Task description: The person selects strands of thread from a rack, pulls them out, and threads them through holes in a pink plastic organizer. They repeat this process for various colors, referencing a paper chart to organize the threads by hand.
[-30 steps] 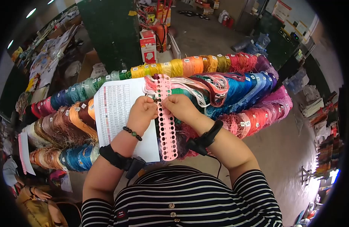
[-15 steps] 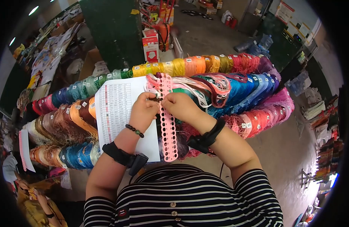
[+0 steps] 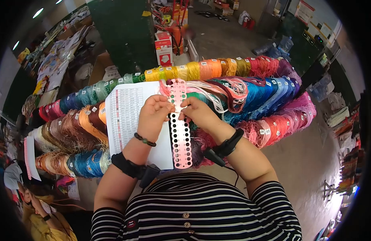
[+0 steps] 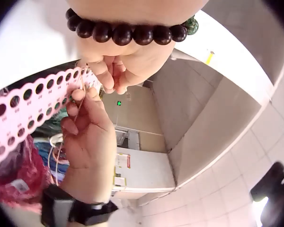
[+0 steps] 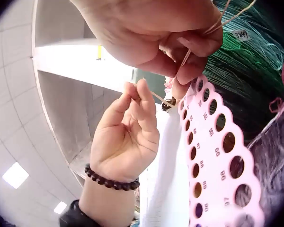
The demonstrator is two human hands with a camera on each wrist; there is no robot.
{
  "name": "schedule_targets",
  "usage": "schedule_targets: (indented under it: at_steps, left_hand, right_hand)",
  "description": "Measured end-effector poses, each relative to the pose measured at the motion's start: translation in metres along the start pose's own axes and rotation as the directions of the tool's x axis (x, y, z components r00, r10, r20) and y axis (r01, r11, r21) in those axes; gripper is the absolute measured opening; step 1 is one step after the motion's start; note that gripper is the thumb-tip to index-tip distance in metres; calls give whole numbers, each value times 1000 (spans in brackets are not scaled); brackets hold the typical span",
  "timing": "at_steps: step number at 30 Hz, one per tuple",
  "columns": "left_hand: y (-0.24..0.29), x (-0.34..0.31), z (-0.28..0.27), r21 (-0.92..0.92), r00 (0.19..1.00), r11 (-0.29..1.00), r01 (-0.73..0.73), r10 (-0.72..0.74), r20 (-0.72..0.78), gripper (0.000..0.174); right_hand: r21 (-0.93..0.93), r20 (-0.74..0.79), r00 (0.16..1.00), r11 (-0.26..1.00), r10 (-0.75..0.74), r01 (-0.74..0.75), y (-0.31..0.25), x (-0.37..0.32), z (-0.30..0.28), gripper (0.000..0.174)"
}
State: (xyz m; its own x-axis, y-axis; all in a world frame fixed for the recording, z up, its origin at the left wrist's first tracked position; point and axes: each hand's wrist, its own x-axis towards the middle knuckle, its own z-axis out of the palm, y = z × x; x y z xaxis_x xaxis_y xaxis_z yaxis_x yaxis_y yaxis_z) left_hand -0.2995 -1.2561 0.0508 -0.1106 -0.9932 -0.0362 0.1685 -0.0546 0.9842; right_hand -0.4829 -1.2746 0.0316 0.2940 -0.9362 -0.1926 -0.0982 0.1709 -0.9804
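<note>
Bright skeins [image 3: 205, 69] lie beneath a pink card [image 3: 181, 148]. Left hand [image 3: 154, 116] and right hand [image 3: 202, 114] pinch pale thread [image 5: 185, 58]; tugging hard might snap it.

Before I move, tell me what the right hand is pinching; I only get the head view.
Observer: The right hand pinches a pale thread, plain in the right wrist view.
Operator: Read me what is printed on the pink card.
Observer: Numbers beside its holes; I can make out 100 and 99.
Operator: Now tell me what is at the fingertips of the left hand.
Observer: A pale strand runs from them toward dark threads beside the card. I can't tell whether it is the same piece.
</note>
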Motion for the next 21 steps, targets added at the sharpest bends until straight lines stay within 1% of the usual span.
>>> schedule_targets:
  at_steps: [1,4,7,10,13,14,16,18,19,20,21]
  left_hand:
    - [-2,-2,-1,123,990,983,-138,141,-16,22]
    - [4,-5,-3,60,978,976,-211,211,5,20]
    - [10,-5,-6,41,991,990,-136,136,2,19]
    - [6,-4,-2,88,955,953,-290,294,-38,18]
    - [0,-3,-1,35,939,938,-345,345,-4,18]
    - [0,-4,-1,-40,968,967,-251,252,14,20]
    - [-4,0,0,-174,987,975,-136,148,60,22]
    - [-5,1,4,-297,994,955,16,15,104,22]
    - [-4,1,3,-234,991,971,51,-20,133,25]
    - [-4,1,3,-170,985,982,88,-60,161,29]
    - [-6,1,7,-23,988,1000,-7,10,156,37]
  right_hand:
    - [-16,1,1000,1000,-5,5,1,0,0,16]
    - [-82,-18,998,995,-62,60,8,2,3,15]
    - [-160,-25,991,979,-128,122,5,-2,6,13]
    - [-179,-25,990,975,-138,132,6,-1,8,13]
    - [-216,-48,984,964,-169,155,1,-6,11,13]
    - [-209,-72,974,958,-213,194,10,-1,11,16]
    - [-204,-81,968,955,-236,215,13,0,10,16]
    - [-157,-76,977,970,-200,187,12,0,8,17]
    - [-98,-94,974,975,-207,197,16,5,8,17]
    - [48,-99,988,992,-115,120,18,6,5,16]
    - [147,-109,994,989,15,2,3,-2,5,13]
